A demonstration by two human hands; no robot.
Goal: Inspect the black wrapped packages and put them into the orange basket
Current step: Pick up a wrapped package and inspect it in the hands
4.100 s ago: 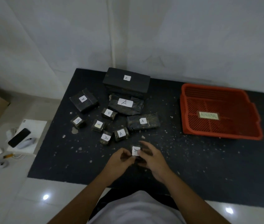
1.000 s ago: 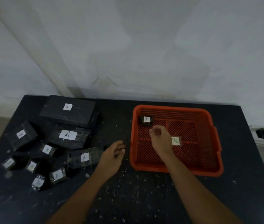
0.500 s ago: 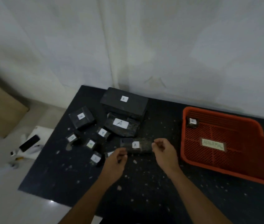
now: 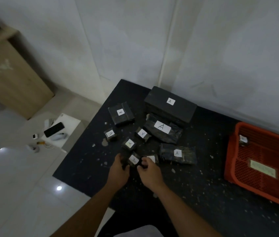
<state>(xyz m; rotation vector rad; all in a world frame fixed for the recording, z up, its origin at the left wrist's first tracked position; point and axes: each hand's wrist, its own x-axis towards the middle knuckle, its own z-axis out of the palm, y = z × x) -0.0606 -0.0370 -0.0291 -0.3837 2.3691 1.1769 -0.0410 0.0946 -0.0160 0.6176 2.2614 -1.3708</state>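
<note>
A black table (image 4: 203, 194) speckled with pale crumbs stands against a white wall, with the orange basket (image 4: 234, 161) at its right edge, partly cut off by the frame. One small black package (image 4: 243, 140) already lies in the basket's far left corner; by that count the task looks barely begun. Eight or so labelled packages remain in a cluster on the left half of the table, from a large box (image 4: 170, 103) at the far side to small cubes nearer. The left hand (image 4: 119, 170) and right hand (image 4: 150, 171) close together around one small package (image 4: 132, 159) at the near edge of the cluster; whether it is lifted or only touched cannot be told. The dim light blurs the wrapping and the basket's label.
</note>
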